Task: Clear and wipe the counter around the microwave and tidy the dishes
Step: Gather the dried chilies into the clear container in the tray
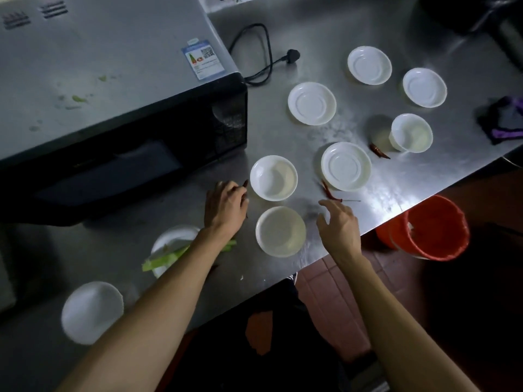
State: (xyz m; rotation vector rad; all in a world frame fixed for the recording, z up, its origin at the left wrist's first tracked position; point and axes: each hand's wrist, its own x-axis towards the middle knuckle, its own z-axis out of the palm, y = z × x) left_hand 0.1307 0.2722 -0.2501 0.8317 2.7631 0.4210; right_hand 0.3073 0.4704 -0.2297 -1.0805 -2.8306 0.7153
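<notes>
Hands worked the steel table [396, 176] beside the microwave [119, 154]: left hand [225, 206] curled, pinching a dried chili [245, 183]; right hand [338, 224] spread and empty, nearer a second chili [328, 190] lying just beyond its fingertips, long axis pointing away toward the table's far edge.

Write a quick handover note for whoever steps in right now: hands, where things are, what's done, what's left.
Left hand pinches a dried chili beside the microwave. Right hand is open, reaching toward a second chili on the counter.
A third chili lies by the cup. White dishes are scattered, unstacked; green scraps lie on a plate.
Left: gather chilies and scraps, stack dishes, wipe. Cloth is at the far right.
</notes>
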